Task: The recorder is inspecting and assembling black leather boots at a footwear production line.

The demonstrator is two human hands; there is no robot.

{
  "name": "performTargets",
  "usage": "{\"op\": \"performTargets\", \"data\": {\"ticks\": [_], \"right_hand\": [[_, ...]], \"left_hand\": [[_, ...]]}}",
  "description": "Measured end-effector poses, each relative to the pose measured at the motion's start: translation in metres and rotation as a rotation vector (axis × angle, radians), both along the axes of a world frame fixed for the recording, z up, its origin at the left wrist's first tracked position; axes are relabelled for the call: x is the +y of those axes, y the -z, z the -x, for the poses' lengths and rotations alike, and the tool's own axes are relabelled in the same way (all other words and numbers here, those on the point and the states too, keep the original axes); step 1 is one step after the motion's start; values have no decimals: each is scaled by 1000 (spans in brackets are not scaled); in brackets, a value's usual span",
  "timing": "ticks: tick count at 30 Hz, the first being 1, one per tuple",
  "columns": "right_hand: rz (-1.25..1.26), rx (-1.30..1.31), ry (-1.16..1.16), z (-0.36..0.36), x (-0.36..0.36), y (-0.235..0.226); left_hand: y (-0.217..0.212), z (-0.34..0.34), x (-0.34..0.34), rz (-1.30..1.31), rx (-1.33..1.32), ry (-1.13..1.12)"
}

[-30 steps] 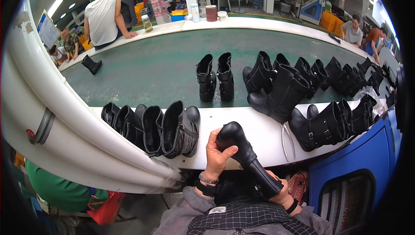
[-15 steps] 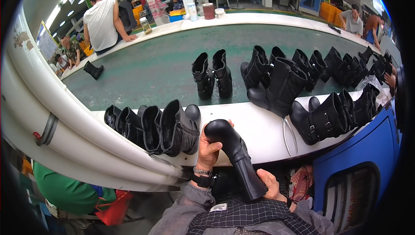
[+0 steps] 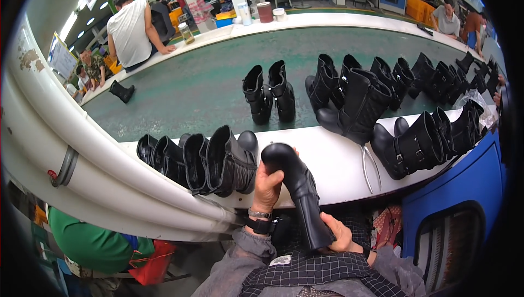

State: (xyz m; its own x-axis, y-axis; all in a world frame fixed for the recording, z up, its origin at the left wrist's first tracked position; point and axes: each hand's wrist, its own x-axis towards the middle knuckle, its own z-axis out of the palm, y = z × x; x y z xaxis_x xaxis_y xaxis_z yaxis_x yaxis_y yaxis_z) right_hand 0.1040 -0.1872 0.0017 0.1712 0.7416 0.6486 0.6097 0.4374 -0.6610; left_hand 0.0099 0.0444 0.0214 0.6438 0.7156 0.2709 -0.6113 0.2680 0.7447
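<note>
A smooth black boot (image 3: 304, 196) is held in front of me over my lap, its rounded toe pointing away and its shaft toward me. My left hand (image 3: 268, 185) grips it near the toe, thumb across the side and fingers behind. Around the shaft's right edge near the top closes my right hand (image 3: 337, 233). Left of it on the white ledge (image 3: 327, 188) stand several black boots (image 3: 218, 160). To the right, metal pincers (image 3: 370, 168) lie beside a quilted black boot (image 3: 360, 103) and a buckled boot (image 3: 409, 147).
Beyond the ledge runs a green conveyor belt (image 3: 191, 87) carrying several black boots, among them an upright pair (image 3: 267, 92). Thick white pipes (image 3: 131, 171) bound my left side, and a blue machine (image 3: 453, 188) my right. Several people sit along the far side.
The boot has tilted slightly more upright in my hands, both of which keep hold of it. The whole view has shifted a little.
</note>
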Motion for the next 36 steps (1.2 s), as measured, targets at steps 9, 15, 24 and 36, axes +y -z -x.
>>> {"op": "performTargets", "data": {"ticks": [9,15,24,36], "right_hand": [[178,214,55,4,101,-111],[469,137,-573,-3,158,-138],[552,376,-166,-67,254,-161],[337,-195,283,-50,419,-100]], "left_hand": [[-9,22,-3,-264,75,-275],[-1,46,-27,-410,394,-471],[45,11,-16,-941,715,-1071],[52,11,-17,-910,678,-1081]]}}
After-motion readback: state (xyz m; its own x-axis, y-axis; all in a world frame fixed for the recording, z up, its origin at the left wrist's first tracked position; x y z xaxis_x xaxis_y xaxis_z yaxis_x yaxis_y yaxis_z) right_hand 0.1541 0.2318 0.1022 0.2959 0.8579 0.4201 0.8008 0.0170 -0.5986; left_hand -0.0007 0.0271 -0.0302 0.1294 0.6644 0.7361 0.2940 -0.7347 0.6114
